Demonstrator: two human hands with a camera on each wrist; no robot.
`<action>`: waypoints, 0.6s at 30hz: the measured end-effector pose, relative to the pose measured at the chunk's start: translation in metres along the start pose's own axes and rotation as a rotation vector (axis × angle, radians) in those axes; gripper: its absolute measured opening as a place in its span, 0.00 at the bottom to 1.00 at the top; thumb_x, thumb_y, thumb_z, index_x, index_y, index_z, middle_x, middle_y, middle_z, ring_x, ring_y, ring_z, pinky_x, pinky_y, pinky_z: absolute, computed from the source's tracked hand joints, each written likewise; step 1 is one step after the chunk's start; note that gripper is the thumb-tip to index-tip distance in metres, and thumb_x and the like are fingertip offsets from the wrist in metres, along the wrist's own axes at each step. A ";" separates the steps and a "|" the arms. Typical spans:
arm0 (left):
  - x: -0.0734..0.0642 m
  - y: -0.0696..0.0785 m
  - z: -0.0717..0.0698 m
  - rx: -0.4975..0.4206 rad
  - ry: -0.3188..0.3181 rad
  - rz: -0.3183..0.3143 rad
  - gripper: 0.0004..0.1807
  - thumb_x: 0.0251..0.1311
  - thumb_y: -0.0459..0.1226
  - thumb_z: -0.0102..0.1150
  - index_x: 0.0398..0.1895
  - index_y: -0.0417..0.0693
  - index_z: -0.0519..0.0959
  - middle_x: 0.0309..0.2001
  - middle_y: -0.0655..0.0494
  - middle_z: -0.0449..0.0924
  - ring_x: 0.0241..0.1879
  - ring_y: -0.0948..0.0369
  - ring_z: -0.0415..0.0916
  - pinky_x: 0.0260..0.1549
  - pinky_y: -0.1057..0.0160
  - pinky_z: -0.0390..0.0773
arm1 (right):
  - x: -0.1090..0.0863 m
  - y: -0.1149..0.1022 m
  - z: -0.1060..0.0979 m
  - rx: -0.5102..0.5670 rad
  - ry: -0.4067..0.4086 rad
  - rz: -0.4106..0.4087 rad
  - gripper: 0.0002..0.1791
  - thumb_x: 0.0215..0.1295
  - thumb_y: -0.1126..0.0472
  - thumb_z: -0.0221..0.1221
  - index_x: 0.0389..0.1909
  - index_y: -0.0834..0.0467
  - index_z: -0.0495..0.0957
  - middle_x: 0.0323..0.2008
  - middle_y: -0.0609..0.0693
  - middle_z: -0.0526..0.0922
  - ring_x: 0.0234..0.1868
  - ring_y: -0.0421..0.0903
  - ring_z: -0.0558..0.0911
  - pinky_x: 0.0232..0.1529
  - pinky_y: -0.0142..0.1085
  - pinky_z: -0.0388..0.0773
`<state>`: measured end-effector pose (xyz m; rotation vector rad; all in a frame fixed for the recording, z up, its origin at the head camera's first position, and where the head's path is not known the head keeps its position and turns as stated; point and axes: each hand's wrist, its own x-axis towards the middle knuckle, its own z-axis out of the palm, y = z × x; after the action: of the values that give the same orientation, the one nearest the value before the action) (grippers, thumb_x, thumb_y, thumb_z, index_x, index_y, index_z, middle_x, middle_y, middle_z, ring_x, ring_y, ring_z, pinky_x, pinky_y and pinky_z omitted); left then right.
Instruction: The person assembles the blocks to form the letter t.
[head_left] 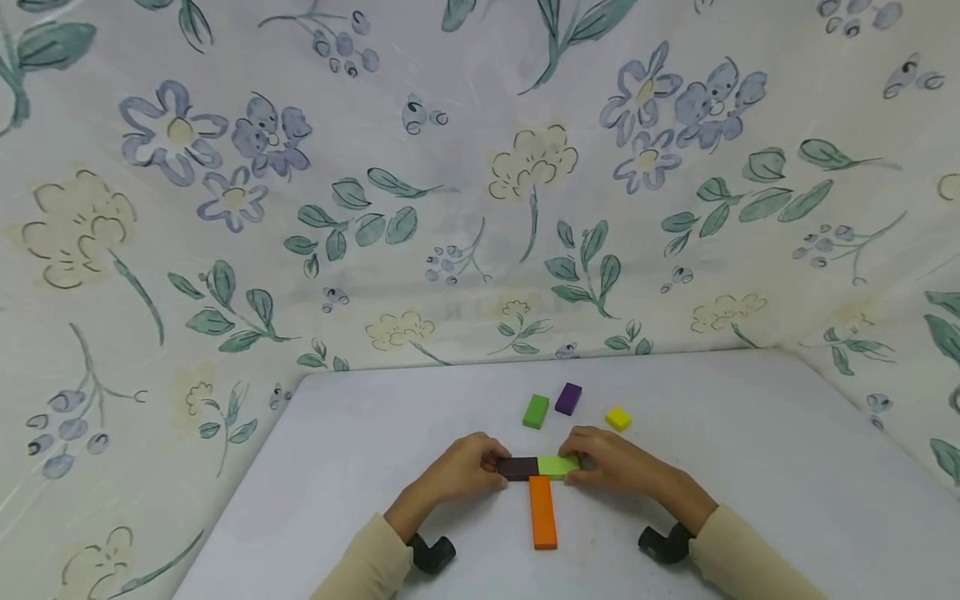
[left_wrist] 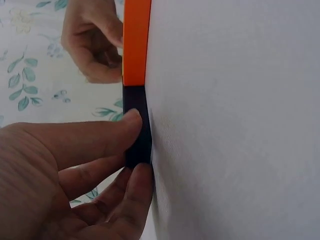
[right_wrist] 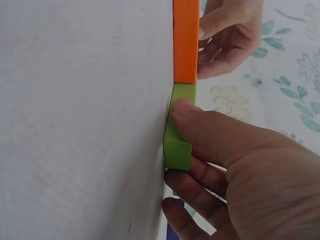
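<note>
On the white table (head_left: 750, 467) a dark brown block (head_left: 517, 467) and a light green block (head_left: 557, 466) lie end to end in a row. An orange block (head_left: 542, 512) extends from their joint toward me, forming a T. My left hand (head_left: 498, 467) pinches the dark brown block (left_wrist: 137, 130) between thumb and fingers. My right hand (head_left: 577, 467) pinches the light green block (right_wrist: 179, 135) the same way. In both wrist views the orange block (left_wrist: 136, 42) (right_wrist: 186, 40) touches the held block.
Three small loose blocks lie just beyond the hands: green (head_left: 536, 411), purple (head_left: 567, 398) and yellow (head_left: 618, 418). Flowered cloth (head_left: 480, 208) hangs behind and at both sides of the table. Bare table surface lies to the left and right.
</note>
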<state>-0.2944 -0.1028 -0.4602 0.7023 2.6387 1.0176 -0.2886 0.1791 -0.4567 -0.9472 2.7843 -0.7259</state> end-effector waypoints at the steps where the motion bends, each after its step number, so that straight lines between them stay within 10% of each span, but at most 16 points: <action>1: 0.000 0.000 0.000 0.001 -0.006 -0.002 0.17 0.53 0.35 0.74 0.47 0.43 0.85 0.42 0.56 0.80 0.39 0.63 0.78 0.43 0.65 0.83 | 0.000 0.001 0.000 0.003 0.000 0.002 0.17 0.61 0.49 0.69 0.49 0.51 0.84 0.42 0.37 0.81 0.42 0.35 0.75 0.52 0.35 0.82; 11: 0.000 -0.004 -0.010 0.019 -0.003 -0.008 0.28 0.66 0.50 0.62 0.64 0.46 0.76 0.58 0.49 0.76 0.55 0.54 0.76 0.53 0.52 0.82 | 0.003 0.003 0.004 0.016 -0.006 0.003 0.16 0.61 0.50 0.69 0.48 0.51 0.84 0.42 0.37 0.81 0.41 0.34 0.75 0.50 0.31 0.81; 18: 0.016 0.005 -0.024 0.044 0.038 0.015 0.19 0.70 0.44 0.59 0.58 0.45 0.80 0.57 0.49 0.79 0.58 0.50 0.75 0.57 0.46 0.78 | 0.001 0.003 0.002 0.012 0.000 0.006 0.16 0.61 0.51 0.69 0.48 0.51 0.84 0.42 0.37 0.80 0.41 0.34 0.75 0.51 0.31 0.81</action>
<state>-0.3149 -0.1052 -0.4395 0.7199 2.7001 0.9899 -0.2910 0.1800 -0.4595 -0.9357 2.7788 -0.7411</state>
